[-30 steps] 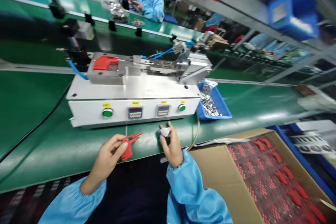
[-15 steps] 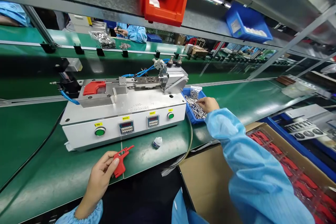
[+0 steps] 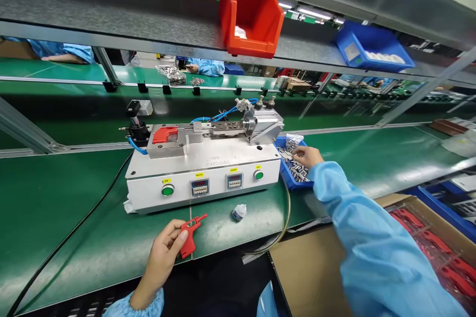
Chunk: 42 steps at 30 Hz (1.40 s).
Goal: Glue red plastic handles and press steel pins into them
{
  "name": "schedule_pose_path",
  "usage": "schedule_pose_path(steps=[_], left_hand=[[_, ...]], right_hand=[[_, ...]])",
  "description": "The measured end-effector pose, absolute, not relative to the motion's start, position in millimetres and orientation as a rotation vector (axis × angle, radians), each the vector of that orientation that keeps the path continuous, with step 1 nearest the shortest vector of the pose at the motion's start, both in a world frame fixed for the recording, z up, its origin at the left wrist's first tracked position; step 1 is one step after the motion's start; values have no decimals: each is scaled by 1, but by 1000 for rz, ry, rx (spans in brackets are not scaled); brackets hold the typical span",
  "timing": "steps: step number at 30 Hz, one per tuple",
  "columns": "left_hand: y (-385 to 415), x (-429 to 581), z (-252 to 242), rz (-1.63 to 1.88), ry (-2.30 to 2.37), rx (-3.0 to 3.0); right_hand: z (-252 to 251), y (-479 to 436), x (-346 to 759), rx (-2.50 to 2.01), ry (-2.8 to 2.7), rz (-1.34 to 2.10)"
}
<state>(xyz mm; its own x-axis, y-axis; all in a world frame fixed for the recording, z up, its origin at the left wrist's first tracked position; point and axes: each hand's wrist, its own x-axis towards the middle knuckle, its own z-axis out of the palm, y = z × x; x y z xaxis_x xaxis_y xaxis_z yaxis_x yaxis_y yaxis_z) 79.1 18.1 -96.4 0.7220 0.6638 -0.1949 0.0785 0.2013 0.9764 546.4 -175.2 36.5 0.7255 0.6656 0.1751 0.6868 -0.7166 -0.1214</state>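
Note:
My left hand is closed on a red plastic pistol-shaped part, held over the front edge of the green bench. With fingers bent together, my right hand reaches into a blue bin of small metal pins. Whether a pin is between those fingertips cannot be made out. Between the hands stands a white bench machine with green buttons and two small displays. Another red part sits in the metal fixture at its left end.
A small white-capped bottle stands before the machine. At the right, a cardboard box holds red parts in clear trays. Overhead, a shelf carries a red bin and a blue bin. A black cable crosses the bench.
The camera view has turned, so the scene sits further right and lower. My left hand still holds the red part, and my right hand remains in the pin bin.

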Motion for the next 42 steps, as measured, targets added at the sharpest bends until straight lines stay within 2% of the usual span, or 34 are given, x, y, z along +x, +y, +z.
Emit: schedule_pose_path(steps=[3,7,10,18,22,26,33,42], left_hand=[[21,80,-102,459,686,1302],[28,81,-109,361,633,1270],[28,82,-109,405,617,1244],[25,99,-101,497,503,1168],[28,103,-104,528,480,1181],[29,104,-107,550,469,1207],[33,102,-107,537,441,1214],[37,106,-106,553,431,1186]], right_hand=[[62,-182,527,-2576,-1069,-115],[94,-176,483,-2081,-1024,91],[111,-155,450,-1939,-1044,116],[110,-22,408,-1734,-1618,-52],[110,70,390,-1800,-1745,-187],[109,119,381,-1950,-1820,-281],[90,105,387,-1890,-1993,-255],[107,123,373,-1884,-2195,-319]])
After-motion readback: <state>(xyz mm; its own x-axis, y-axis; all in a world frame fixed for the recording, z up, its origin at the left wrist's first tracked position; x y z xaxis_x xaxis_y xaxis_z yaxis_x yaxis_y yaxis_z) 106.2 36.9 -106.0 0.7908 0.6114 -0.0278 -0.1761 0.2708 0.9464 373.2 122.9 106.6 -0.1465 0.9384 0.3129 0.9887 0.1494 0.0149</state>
